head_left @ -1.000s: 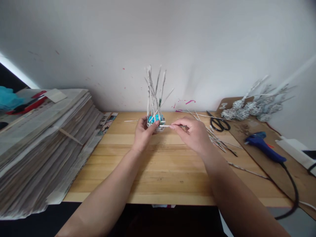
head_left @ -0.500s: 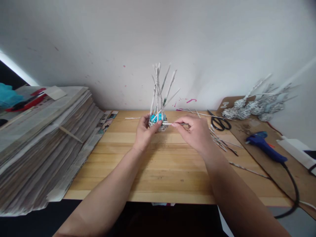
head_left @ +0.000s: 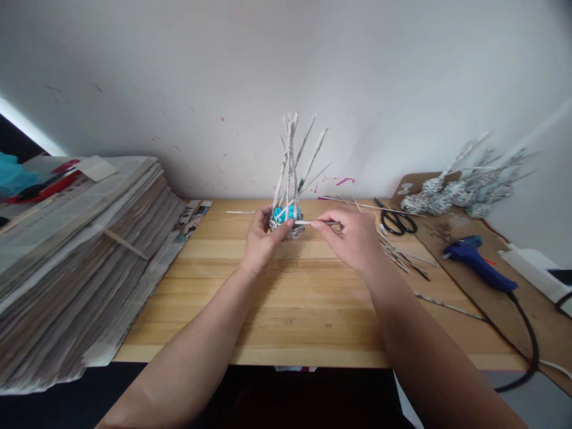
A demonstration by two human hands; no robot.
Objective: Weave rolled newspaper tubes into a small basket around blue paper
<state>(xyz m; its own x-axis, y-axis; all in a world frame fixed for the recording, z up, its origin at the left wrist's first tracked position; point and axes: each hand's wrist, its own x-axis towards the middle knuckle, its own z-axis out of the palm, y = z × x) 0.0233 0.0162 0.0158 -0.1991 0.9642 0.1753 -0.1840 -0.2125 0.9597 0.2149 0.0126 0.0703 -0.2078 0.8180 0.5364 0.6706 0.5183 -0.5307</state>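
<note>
A small basket (head_left: 292, 233) woven from rolled paper sits near the back of the wooden table, with several paper sticks (head_left: 290, 161) rising from it and leaning together at the top. Something bright blue and crumpled (head_left: 286, 213) fills its inside. My left hand (head_left: 263, 238) grips the basket's left side, thumb at the front; its other fingers are partly hidden behind. Between the thumb and fingers of my right hand (head_left: 351, 238) is a thin paper stick (head_left: 306, 223), held level, its left end at the basket's rim by my left thumb.
Loose paper sticks (head_left: 400, 256) and black scissors (head_left: 395, 219) lie to the right. Beyond them, a blue glue gun (head_left: 482, 262) rests on a brown board (head_left: 447, 250), with newspaper-wrapped pieces (head_left: 460, 196) behind. A tall newspaper stack (head_left: 89, 256) stands at left.
The tops of the upright sticks have shifted slightly to the right, as the basket tilts a little. Both hands keep nearly the same place and grip.
</note>
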